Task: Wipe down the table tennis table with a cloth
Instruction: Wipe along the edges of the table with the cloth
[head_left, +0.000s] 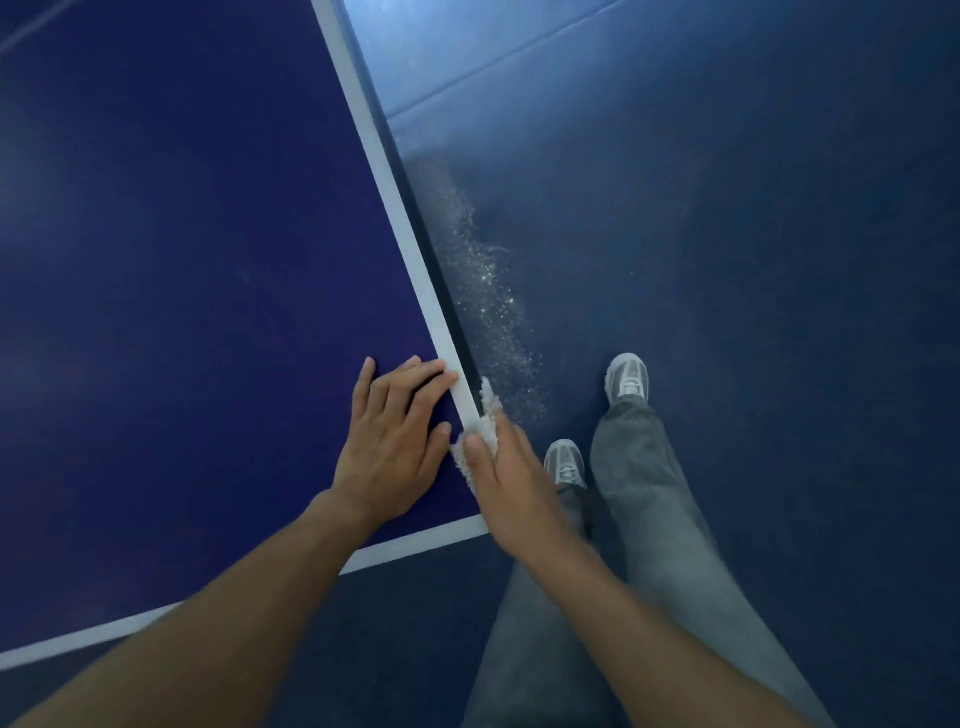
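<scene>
Pinching the fluffy cloth (485, 431) in the right hand (511, 483) over the table (182, 260) side edge, just right of the flat, open left hand (395, 441), facing a long edge stretching straight ahead.

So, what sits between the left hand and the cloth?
In the head view, only the white sideline of the table separates the left hand from the cloth, which the right hand grips at the edge.
</scene>
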